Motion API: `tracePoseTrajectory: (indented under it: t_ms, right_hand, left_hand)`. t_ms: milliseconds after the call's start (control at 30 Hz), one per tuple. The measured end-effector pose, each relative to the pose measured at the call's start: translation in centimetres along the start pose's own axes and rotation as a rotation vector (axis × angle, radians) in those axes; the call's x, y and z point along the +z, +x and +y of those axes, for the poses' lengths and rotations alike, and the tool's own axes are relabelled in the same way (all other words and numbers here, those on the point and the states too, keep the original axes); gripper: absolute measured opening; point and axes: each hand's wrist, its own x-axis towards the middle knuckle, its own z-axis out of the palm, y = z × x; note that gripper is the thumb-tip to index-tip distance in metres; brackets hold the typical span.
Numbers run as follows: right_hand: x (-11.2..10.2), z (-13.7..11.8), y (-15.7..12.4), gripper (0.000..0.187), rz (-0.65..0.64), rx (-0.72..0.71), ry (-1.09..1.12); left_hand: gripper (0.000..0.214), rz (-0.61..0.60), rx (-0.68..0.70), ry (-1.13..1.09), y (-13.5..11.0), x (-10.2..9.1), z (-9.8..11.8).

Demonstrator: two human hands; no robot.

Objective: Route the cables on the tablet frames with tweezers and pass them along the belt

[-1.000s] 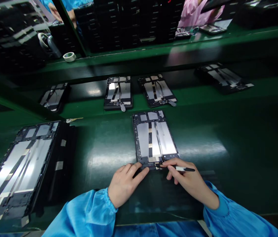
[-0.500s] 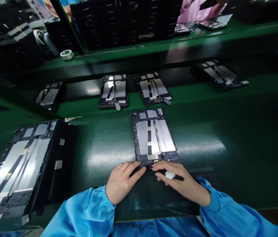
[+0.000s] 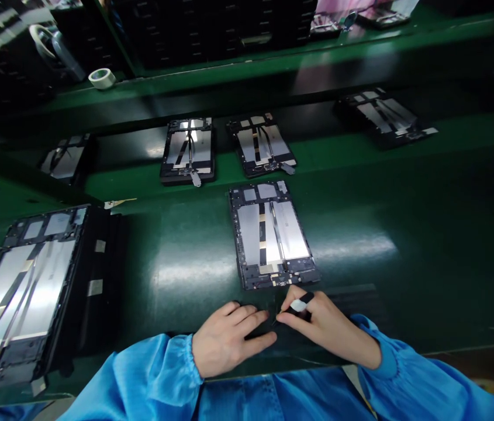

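An opened tablet with bare silver battery plates and black flex cables lies flat on the green bench in front of me. Just below its near edge, my right hand pinches black tweezers with a white wrap around them. Their tips point down toward the bench, where a small dark thing too faint to identify may lie. My left hand rests on the bench to the left of the tips, fingers stretched and holding nothing. Neither hand touches the tablet.
A stack of opened tablets stands at the left. Farther back lie more opened tablets, one left of centre, one beside it and another to the right. A tape roll sits on the back ledge.
Both hands have drawn back from the tablet's near edge toward me. The tweezers have come away from the tablet and now point down at the bench. My view has tilted slightly downward.
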Motion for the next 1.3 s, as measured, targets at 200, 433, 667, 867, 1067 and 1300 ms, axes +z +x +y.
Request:
tracePoseTrajectory:
  t_ms: [200,433,667,867,1067,1300]
  right_hand:
    - [-0.3,0.1,0.3,0.02,0.015,0.085,0.294]
    - [-3.3,-1.1,4.7,0.025,0.043,0.148,0.412]
    - [-2.6,-0.8,7.9,0.022,-0.096,0.219,0.413]
    - [-2.3,-0.8,8.2,0.021,-0.091,0.232,0.417]
    - [-2.2,-0.7,8.3,0.019,-0.09,0.234,0.403]
    - [-2.2,-1.0,8.3,0.02,-0.094,0.229,0.388]
  left_hand:
    - [0.031,0.012,-0.022,0.016,0.0,0.1,0.4]
    - [0.018,0.208,-0.145,-0.015,0.5,-0.8,-1.6]
    - [0.018,0.257,-0.233,0.059,0.3,-0.6,-2.9]
    - [0.019,0.254,-0.231,0.071,0.5,-0.5,-2.8]
    - [0.019,0.247,-0.241,0.071,0.5,-0.5,-2.8]
    - [0.018,0.245,-0.245,0.072,0.5,-0.5,-2.8]
